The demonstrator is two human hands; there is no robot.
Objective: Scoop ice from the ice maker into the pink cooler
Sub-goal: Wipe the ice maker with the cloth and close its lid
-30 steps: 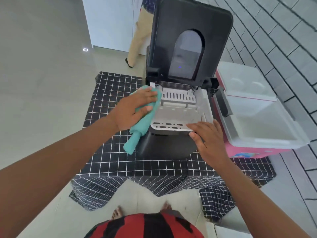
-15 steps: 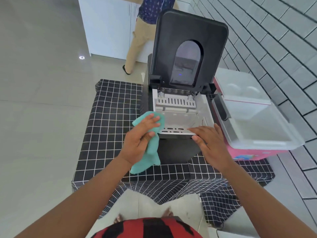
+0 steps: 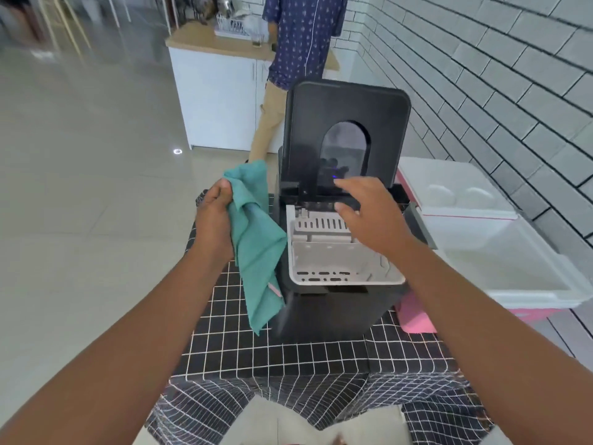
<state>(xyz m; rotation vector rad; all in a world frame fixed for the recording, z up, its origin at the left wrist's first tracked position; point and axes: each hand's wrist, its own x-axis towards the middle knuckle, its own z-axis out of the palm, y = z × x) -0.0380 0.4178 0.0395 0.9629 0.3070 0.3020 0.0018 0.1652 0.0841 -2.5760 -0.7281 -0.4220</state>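
**Ice maker open, cooler open beside it, cloth in left hand**

Wide bare floor fills the left of the frame; tiled wall closes the right edge. One table under a black checked cloth, centre-low, its front edge draped toward the viewer. One second person at a counter, upper centre.

One black ice maker mid-frame, lid upright, white basket exposed. One pink cooler just beside it, right, lid thrown back, its white interior showing.

One teal cloth hangs left of the machine.

Left hand grips the cloth's top, fingers curled. Right hand hovers over the basket's rear, fingers spread and loose, holding nothing; contact with the lid hinge unclear.
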